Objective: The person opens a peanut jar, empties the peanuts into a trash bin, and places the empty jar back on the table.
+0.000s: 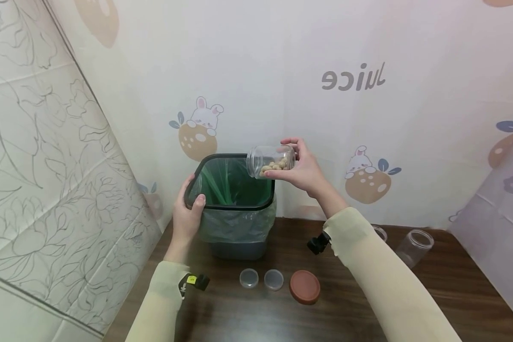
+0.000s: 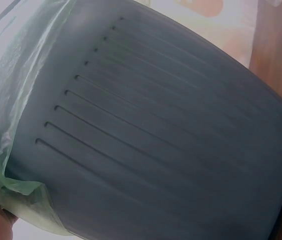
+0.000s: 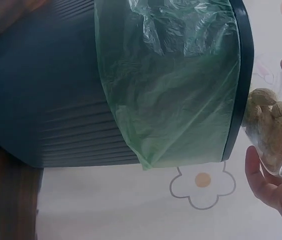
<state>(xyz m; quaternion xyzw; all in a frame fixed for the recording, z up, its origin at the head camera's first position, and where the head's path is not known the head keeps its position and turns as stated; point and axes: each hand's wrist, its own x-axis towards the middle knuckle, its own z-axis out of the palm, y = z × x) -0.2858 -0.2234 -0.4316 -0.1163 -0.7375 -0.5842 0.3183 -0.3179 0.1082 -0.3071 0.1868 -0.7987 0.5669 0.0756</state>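
Observation:
My right hand [image 1: 305, 168] grips a clear jar [image 1: 256, 159] lying on its side, its mouth over the right part of the bin's opening. Tan nuts in shells [image 1: 278, 165], which look like peanuts, lie along the jar's lower side; the right wrist view shows the nuts [image 3: 273, 122] closer. A dark grey trash bin [image 1: 238, 250] stands on the table, lined with a green plastic bag [image 1: 239, 225] folded over its black rim. At the rim's left side my left hand [image 1: 188, 213] holds on, thumb over the edge. The left wrist view shows mostly the bin's ribbed side [image 2: 155, 125].
Two small clear lids [image 1: 249, 278] and a reddish-brown lid [image 1: 305, 287] lie on the dark wooden table [image 1: 248, 313] in front of the bin. To the right, a clear jar [image 1: 414, 247] stands beside another, partly hidden by my right sleeve. Patterned walls close off the back and sides.

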